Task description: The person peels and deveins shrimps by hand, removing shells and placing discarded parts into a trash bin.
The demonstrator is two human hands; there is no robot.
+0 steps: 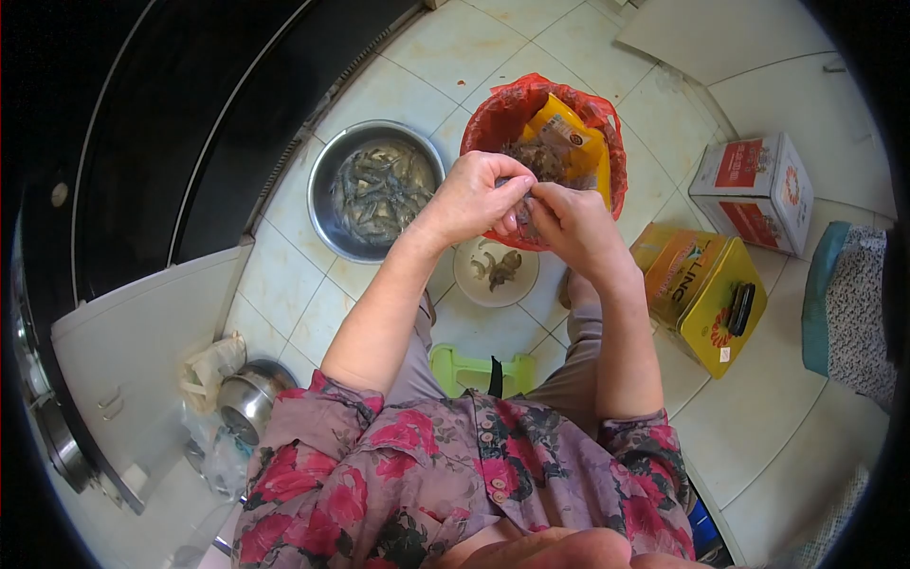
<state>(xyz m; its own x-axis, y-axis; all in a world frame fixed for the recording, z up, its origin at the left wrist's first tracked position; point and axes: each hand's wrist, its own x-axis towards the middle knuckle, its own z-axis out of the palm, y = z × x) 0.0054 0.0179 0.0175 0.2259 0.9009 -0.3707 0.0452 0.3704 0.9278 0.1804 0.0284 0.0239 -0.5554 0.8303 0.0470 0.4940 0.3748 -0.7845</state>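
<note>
Because both hands meet over the near edge of the red-lined bin (481, 115), whatever drops from the fingers would likely land inside it, which seems the reason for working there. The left hand (471, 197) pinches narrowly, thumb against forefinger, on what looks like a shrimp (522, 211); the right hand (580, 228) closes in from the other side, its fingertips gathered on the same small body. How each finger grips cannot be told, since the fingers hide most of it.

Taking the hands as the dial's centre, a steel basin (315, 194) stands at nine o'clock, on the left hand's side, holding a mass of whole shrimp (379, 194), probably set there for an easy reach. At six o'clock, just below the hands and between the legs, a white bowl (464, 275) holds a few pale curled pieces (502, 272); so close a spot suggests short trips from the fingers. Toward one o'clock, inside the bin, a yellow packet (571, 133) leans beside a brownish heap of scraps (533, 155). At four o'clock, well apart from the hands, a yellow tin (697, 284) stands on the floor.
</note>
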